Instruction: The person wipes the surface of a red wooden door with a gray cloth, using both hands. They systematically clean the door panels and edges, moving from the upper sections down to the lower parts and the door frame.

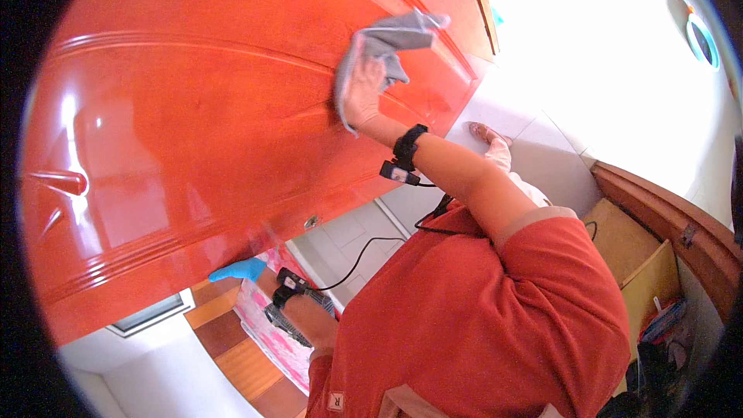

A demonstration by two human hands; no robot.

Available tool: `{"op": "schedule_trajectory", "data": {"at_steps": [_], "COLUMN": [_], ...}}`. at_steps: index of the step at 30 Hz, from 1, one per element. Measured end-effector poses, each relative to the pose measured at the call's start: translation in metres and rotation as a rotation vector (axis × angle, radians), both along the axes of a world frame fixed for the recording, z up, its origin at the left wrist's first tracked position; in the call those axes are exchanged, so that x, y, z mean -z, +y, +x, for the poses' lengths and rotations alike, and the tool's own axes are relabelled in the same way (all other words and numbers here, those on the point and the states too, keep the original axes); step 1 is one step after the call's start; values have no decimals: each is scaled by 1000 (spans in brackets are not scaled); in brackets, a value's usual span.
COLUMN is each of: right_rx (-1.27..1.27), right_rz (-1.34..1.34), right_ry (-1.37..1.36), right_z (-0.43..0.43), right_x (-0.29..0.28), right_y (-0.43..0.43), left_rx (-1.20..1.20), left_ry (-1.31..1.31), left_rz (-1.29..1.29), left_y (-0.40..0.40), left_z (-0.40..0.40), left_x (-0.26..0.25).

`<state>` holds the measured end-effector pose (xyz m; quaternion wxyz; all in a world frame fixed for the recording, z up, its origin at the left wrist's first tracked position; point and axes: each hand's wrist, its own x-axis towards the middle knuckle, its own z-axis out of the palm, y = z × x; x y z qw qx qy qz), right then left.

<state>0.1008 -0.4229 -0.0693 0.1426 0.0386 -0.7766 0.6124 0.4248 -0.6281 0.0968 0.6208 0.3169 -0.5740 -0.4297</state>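
Note:
My right hand (364, 84) presses a grey cloth (383, 40) against a glossy red-orange panelled wooden door (220, 98). The cloth is folded and bunched around the fingers, with one end flaring to the right; it is slightly blurred. At the lower edge of the door is my left hand (241, 270), in what looks like a blue glove. The door edge partly hides it, so its fingers and any grip cannot be made out. A black strap with a small device sits on each wrist. The door has a round metal lock fitting (312, 222) near its lower edge.
A foot (487, 132) stands on pale floor tiles beyond the door. At right are a brown wooden frame (656, 197) and an open wooden compartment (624, 238) with items. A pink-and-white patterned mat (270, 331) lies on wood-coloured flooring at lower left. A black cable hangs between the wrists.

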Motion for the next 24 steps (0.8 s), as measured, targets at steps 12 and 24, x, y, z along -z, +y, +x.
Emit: {"op": "schedule_trajectory", "data": {"at_steps": [12,24], "right_rx": [-235,-77], "right_rz": [206,-5], "right_ry": [-820,-647], "right_z": [3,-50], "right_x": [230,161], "right_y": [16,4], "left_rx": [-17,26], "left_ry": [-45,53], "left_rz": [-20,53], "left_y": [4,16], "left_z": [-11,-17], "left_x": [-2,-4]}}
